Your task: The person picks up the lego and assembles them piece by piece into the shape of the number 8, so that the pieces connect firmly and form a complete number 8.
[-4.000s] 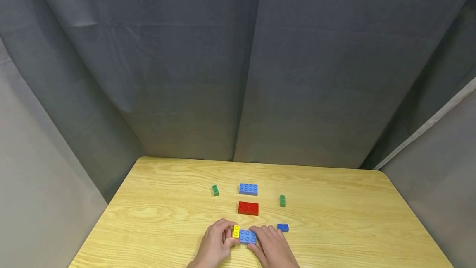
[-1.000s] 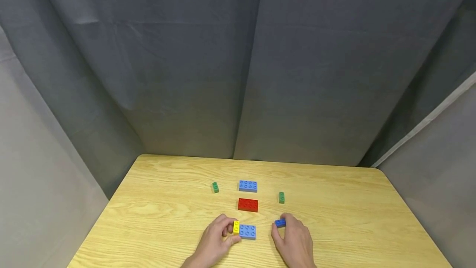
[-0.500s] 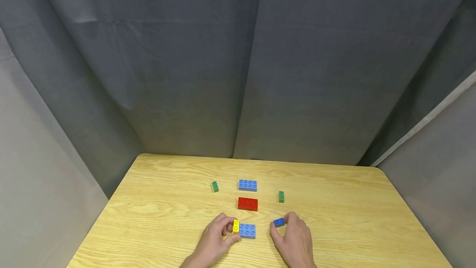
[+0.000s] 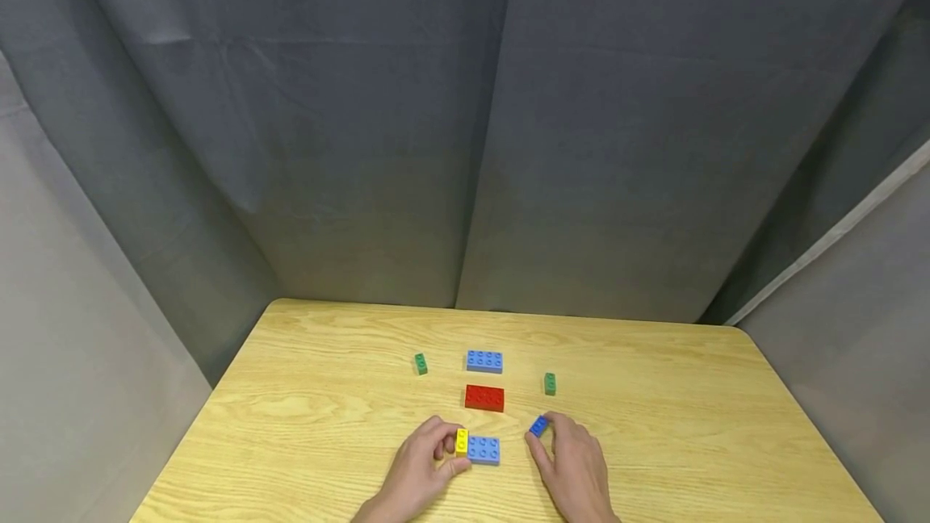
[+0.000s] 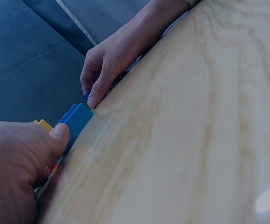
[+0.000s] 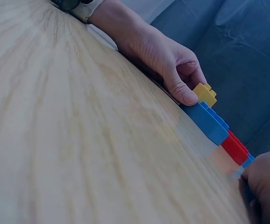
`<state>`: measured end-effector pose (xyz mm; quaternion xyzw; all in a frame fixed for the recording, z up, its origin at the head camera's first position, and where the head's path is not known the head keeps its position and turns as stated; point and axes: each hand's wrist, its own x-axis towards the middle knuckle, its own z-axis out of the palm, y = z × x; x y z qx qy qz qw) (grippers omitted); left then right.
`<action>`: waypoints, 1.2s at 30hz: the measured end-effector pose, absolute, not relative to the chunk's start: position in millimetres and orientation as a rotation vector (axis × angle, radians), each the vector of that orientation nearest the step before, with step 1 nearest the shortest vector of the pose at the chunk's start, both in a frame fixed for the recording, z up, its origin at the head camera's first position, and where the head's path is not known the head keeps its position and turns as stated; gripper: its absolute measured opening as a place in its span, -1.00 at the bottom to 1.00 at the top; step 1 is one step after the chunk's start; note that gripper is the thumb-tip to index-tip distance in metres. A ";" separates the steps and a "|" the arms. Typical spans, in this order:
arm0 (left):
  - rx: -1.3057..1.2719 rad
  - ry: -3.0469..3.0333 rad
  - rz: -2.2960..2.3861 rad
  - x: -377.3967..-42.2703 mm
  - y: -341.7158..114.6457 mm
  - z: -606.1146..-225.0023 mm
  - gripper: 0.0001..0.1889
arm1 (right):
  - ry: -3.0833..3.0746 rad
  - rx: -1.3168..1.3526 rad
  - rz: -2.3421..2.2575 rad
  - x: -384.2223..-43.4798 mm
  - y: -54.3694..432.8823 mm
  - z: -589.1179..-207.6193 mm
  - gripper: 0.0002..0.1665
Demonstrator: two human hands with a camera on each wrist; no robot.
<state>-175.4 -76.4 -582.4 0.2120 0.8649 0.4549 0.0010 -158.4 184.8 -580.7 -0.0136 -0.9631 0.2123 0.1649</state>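
My left hand (image 4: 421,465) holds the left end of a light blue building brick (image 4: 483,450) between thumb and fingers. On that end sits a small yellow brick (image 4: 462,442), higher than the blue one, as the right wrist view shows it (image 6: 204,94). To the right, my right hand (image 4: 574,466) pinches a small dark blue brick (image 4: 538,426) by thumb and index fingertip. This brick is turned at a slant and stands apart from the light blue one. The left wrist view shows only a sliver of it beyond my right thumb (image 5: 96,94).
A red brick (image 4: 484,398) lies just behind the light blue one, with another blue brick (image 4: 484,361) farther back. Two small green bricks lie on the wooden table (image 4: 305,426), one at the left (image 4: 421,364), one at the right (image 4: 550,384). Grey curtains (image 4: 363,184) hang behind.
My right hand left the light blue brick and went right to the small dark blue brick. It has since shifted this brick slightly left and turned it. My left hand has stayed in place.
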 end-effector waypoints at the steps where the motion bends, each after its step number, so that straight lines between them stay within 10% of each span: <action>1: 0.666 2.720 1.425 -175.2 -76.2 -582.0 -0.53 | -2.744 -0.032 0.605 -158.4 185.0 -580.5 -0.49; 36: 0.671 2.735 1.424 -175.3 -75.6 -582.5 -0.54 | -2.717 0.138 0.645 -159.1 186.1 -583.5 -0.53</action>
